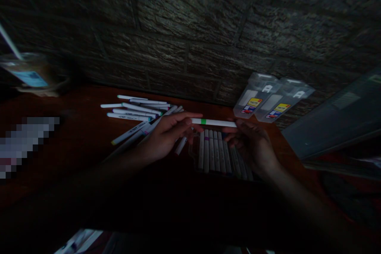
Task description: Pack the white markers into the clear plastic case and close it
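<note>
A white marker with a green band (217,122) is held level between my two hands. My left hand (166,135) pinches its left end, and my right hand (253,143) grips its right end. Below it, an open clear case (195,152) holds a row of white markers (212,152), one with a purple band. The right part of that row is partly hidden by my right hand. To the left of the case, a pile of loose white markers (137,109) with coloured ends lies on the table, partly behind my left hand. One marker with a reddish tip (180,145) lies between my left hand and the case.
Two clear plastic cases (251,95) with yellow and blue labels stand at the back right against the brick wall (184,27). On the left is a plastic cup (29,73) with a straw in a cardboard holder. A glassy panel (336,115) borders the wooden table (80,127) on the right.
</note>
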`<action>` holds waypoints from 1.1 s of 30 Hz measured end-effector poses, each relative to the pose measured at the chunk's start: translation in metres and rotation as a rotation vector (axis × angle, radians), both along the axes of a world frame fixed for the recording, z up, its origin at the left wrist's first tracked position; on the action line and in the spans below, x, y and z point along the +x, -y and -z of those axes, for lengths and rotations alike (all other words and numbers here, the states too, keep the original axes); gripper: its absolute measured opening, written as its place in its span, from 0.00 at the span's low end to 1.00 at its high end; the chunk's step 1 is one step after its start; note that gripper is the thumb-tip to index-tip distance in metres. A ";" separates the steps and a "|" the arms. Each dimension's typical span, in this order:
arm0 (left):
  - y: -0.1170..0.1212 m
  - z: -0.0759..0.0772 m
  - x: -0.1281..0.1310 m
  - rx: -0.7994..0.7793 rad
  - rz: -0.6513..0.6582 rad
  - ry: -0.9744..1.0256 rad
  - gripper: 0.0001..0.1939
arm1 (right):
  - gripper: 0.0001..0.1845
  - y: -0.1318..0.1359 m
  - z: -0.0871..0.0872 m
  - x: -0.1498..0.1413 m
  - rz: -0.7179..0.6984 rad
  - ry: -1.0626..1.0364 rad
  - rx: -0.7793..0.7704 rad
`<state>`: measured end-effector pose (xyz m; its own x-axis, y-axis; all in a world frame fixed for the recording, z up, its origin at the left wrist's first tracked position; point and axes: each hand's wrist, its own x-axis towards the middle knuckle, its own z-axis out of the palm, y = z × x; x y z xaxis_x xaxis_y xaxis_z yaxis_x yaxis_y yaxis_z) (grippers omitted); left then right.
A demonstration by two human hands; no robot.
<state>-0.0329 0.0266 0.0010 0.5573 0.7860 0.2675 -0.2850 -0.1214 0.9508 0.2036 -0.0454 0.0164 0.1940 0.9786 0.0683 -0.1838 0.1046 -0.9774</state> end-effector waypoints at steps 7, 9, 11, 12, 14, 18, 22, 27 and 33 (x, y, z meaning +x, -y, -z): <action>0.002 -0.002 -0.001 0.103 -0.068 -0.142 0.19 | 0.11 0.000 0.000 0.000 -0.016 0.020 0.016; 0.003 -0.004 0.000 0.106 -0.076 -0.164 0.18 | 0.10 0.000 0.001 0.000 -0.011 0.027 0.029; 0.003 -0.005 0.001 0.101 -0.082 -0.174 0.17 | 0.09 0.001 0.001 -0.001 -0.001 0.057 0.038; 0.003 -0.005 0.002 0.097 -0.082 -0.180 0.17 | 0.09 0.001 0.002 -0.002 0.000 0.071 0.043; 0.004 -0.006 0.002 0.096 -0.081 -0.194 0.15 | 0.08 0.002 0.002 -0.003 -0.015 0.087 0.057; 0.003 -0.004 0.003 0.106 -0.070 -0.219 0.10 | 0.08 0.003 0.003 -0.005 -0.033 0.160 0.084; 0.002 -0.002 0.003 0.120 -0.080 -0.214 0.07 | 0.11 0.003 0.003 -0.007 -0.015 0.270 0.087; 0.006 -0.002 0.004 0.137 -0.077 -0.246 0.06 | 0.07 0.007 0.005 -0.009 0.043 0.476 0.166; 0.015 0.006 0.007 0.181 -0.052 -0.302 0.07 | 0.03 0.012 0.009 -0.014 0.065 0.719 0.310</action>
<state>-0.0262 0.0119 -0.0050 0.5928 0.7706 0.2340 0.0170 -0.3025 0.9530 0.1901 -0.0575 0.0075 0.0552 0.8825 0.4671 0.4985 0.3810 -0.7787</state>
